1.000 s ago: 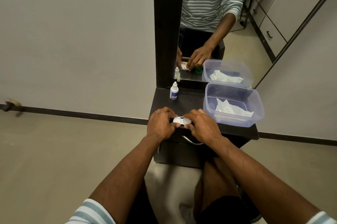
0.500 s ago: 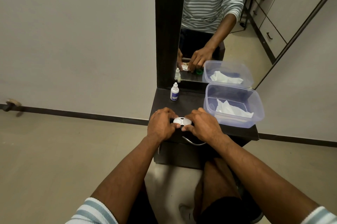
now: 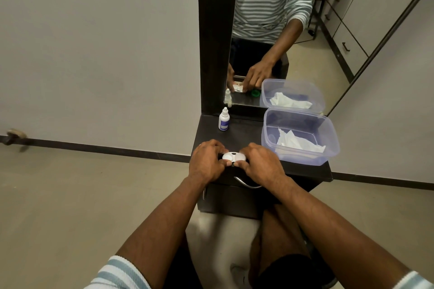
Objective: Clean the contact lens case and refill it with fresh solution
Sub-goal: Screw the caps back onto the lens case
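Observation:
A white two-well contact lens case (image 3: pixel 234 156) lies near the front edge of a dark dressing table (image 3: pixel 244 134). My left hand (image 3: pixel 206 162) grips its left end and my right hand (image 3: pixel 263 163) grips its right end, fingers curled around it. Both wells look white from above; whether caps are on them I cannot tell. A small white solution bottle (image 3: pixel 224 120) with a blue label stands upright at the back left of the table, apart from both hands. In the mirror a green cap (image 3: pixel 255 93) shows beside the reflected hand.
A clear plastic tub (image 3: pixel 328 133) holding crumpled white tissue (image 3: pixel 297 141) takes up the table's right side, close to my right hand. A tall mirror (image 3: pixel 270 30) with a dark frame rises behind. A metal drawer handle (image 3: pixel 246 184) curves below the front edge. Beige floor lies to the left.
Both hands stay on the case with only slight finger shifts; a little more of the case's white top shows between them now.

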